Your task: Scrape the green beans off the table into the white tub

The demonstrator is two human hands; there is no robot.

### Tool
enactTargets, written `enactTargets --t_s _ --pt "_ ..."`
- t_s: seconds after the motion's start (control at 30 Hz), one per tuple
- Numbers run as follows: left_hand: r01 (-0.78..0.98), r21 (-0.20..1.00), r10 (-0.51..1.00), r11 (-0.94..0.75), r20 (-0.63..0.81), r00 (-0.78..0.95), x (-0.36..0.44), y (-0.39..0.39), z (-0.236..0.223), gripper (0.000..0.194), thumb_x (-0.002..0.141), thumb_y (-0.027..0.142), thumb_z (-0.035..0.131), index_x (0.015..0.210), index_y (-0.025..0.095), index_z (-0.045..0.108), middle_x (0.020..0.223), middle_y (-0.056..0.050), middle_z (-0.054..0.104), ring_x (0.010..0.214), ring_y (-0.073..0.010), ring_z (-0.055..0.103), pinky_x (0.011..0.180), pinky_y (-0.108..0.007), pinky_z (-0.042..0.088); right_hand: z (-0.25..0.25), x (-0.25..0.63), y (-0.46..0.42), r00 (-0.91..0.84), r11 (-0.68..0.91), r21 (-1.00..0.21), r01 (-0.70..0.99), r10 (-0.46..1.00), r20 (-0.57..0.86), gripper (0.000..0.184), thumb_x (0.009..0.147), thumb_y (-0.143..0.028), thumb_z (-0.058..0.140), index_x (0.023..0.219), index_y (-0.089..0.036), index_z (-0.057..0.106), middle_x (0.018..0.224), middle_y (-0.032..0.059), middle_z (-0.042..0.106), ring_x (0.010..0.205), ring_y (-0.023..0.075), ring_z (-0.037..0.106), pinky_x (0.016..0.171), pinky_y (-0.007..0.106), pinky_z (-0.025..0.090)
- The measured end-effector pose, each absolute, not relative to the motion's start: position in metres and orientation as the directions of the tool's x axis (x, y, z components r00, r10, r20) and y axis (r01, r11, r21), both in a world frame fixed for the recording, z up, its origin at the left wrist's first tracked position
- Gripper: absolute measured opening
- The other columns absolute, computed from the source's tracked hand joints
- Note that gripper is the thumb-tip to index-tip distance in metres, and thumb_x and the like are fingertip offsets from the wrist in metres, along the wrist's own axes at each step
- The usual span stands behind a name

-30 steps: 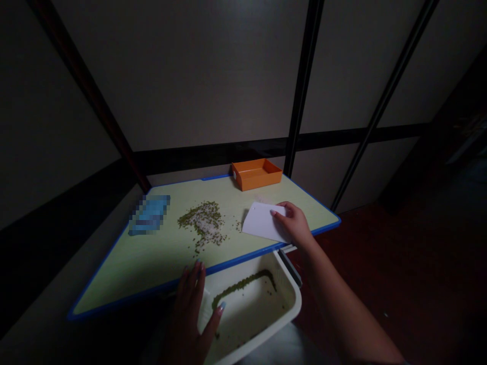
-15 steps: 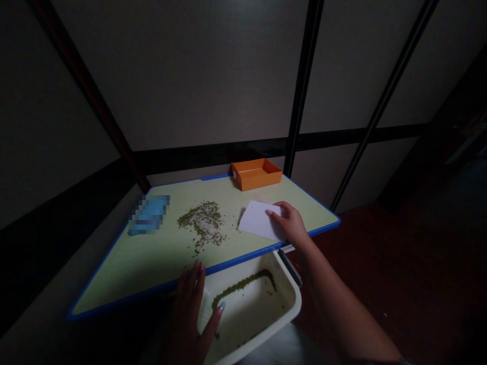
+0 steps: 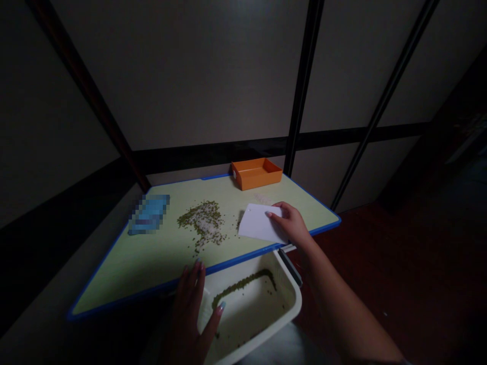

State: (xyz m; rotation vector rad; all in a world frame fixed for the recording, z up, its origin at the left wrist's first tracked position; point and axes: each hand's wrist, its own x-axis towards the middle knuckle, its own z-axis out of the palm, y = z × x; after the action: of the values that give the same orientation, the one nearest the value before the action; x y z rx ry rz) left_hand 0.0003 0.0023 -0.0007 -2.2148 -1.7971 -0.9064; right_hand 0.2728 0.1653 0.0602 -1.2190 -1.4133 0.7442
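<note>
My right hand (image 3: 291,223) pinches a thin white scraper (image 3: 261,223), a flat sheet with a small hole near one corner. It stands tilted on the pale green tabletop (image 3: 137,263), close to the front edge. A few green grains lie by its left side. Further left is a loose pile of green beans mixed with white grains (image 3: 205,223). My left hand (image 3: 192,309) is at the left side of a white basin (image 3: 292,304), fingers stretched out and thumb apart over the inside. Green beans line the basin's far inner edge, with a few scattered on its bottom.
An orange open box (image 3: 261,177) stands at the back of the table. A thin patch of white grains (image 3: 262,197) lies in front of it. On the left is a blurred-out blue packet (image 3: 150,214). A panelled wall (image 3: 213,76) rises behind the blue-edged table.
My right hand and the scraper have shifted slightly toward me, and more of the white grains behind them now shows. My left hand stays where it was.
</note>
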Motion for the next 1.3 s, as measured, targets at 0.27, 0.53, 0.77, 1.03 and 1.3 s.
enactTargets --t_s 0.27,0.53,0.77,1.03,1.3 --pt "0.926 0.253 0.838 -0.279 0.535 0.106 -0.001 0.004 -0.006 0.064 0.087 0.036 0.041 0.144 0.026 0.014 0.151 -0.010 0.030 0.140 -0.0298 0.024 0.101 -0.054 0.043 0.058 0.270 0.166 0.074 0.324 -0.875 0.360 0.925 0.373 0.027 0.070 -0.042 0.062 0.084 -0.019 0.058 0.071 0.0002 0.058 0.064 0.0157 0.049 0.058 0.025 0.037" --pt "0.919 0.293 0.852 -0.265 0.517 0.081 0.000 0.001 -0.003 0.066 0.086 0.035 0.045 0.144 0.030 0.013 0.152 -0.006 0.028 0.139 -0.0286 0.027 0.102 -0.050 0.044 0.059 0.262 0.165 0.110 0.294 -0.849 0.439 0.920 0.376 0.025 0.072 -0.042 0.059 0.083 -0.020 0.057 0.070 0.0002 0.059 0.063 0.0163 0.051 0.057 0.026 0.037" --pt "0.911 0.297 0.846 -0.286 0.525 0.095 -0.001 0.003 -0.003 0.068 0.085 0.033 0.046 0.144 0.031 0.012 0.152 -0.006 0.028 0.139 -0.0281 0.025 0.104 -0.050 0.041 0.057 0.263 0.165 0.129 0.301 -0.854 0.425 0.914 0.386 0.024 0.071 -0.041 0.058 0.082 -0.020 0.057 0.072 0.0007 0.061 0.065 0.0171 0.052 0.058 0.026 0.038" --pt "0.914 0.302 0.853 -0.271 0.516 0.082 -0.002 0.002 -0.002 0.068 0.084 0.031 0.047 0.144 0.030 0.014 0.152 -0.006 0.028 0.138 -0.0290 0.028 0.103 -0.050 0.043 0.062 0.266 0.157 0.171 0.319 -0.834 0.450 0.886 0.431 0.022 0.073 -0.038 0.057 0.085 -0.020 0.059 0.076 0.0024 0.062 0.067 0.0184 0.053 0.062 0.027 0.038" --pt "0.919 0.294 0.860 -0.262 0.503 0.085 -0.003 0.003 -0.003 0.067 0.085 0.033 0.045 0.144 0.030 0.012 0.152 -0.006 0.027 0.139 -0.0288 0.026 0.103 -0.051 0.043 0.054 0.274 0.162 0.361 0.301 -0.933 0.195 0.863 0.354 0.030 0.072 -0.045 0.059 0.086 -0.019 0.056 0.074 0.0016 0.058 0.067 0.0173 0.052 0.059 0.026 0.040"
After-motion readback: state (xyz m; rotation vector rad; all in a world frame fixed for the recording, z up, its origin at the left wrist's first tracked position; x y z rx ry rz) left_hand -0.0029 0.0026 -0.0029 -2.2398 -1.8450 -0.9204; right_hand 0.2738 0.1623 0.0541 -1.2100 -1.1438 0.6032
